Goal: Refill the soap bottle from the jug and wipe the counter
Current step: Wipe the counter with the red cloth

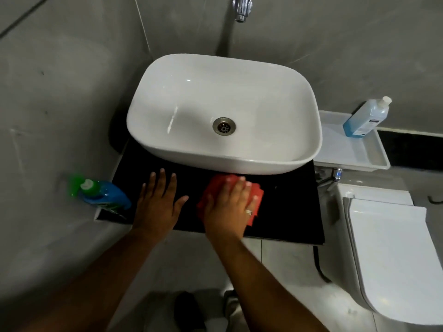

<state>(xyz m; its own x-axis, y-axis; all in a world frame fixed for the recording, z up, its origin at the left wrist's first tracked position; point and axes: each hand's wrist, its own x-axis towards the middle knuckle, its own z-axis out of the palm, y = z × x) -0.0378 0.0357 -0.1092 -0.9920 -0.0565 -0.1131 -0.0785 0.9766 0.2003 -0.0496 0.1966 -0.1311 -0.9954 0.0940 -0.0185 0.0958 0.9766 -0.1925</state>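
Item: glossy black rectangular counter (pixel 287 207), centre of the frame, bearing a white oval ceramic basin (pixel 223 111) with a round metal drain (pixel 224 126).

Item: chrome tap (pixel 242 8), top centre, above the basin against the grey wall.

Item: red cloth (pixel 256 195), lower centre, lying flat on the counter just in front of the basin's near rim.

Item: right hand (pixel 230 207), palm down, fingers spread flat and pressing on the red cloth; a ring shows on one finger. Not curled around anything.

Item: left hand (pixel 157 204), left of the cloth, palm down and flat on the bare counter, fingers wide, holding nothing.

Item: blue plastic bottle with green label and pale cap (pixel 103 194), left edge of the counter, against the wall, beside the left hand but apart from it.

Item: clear plastic bottle of blue liquid with white cap (pixel 366 118), upper right, standing on a white rectangular tray (pixel 364 161) to the right of the basin, well apart from both hands.

Item: white toilet (pixel 393 248), lower right, lid closed.
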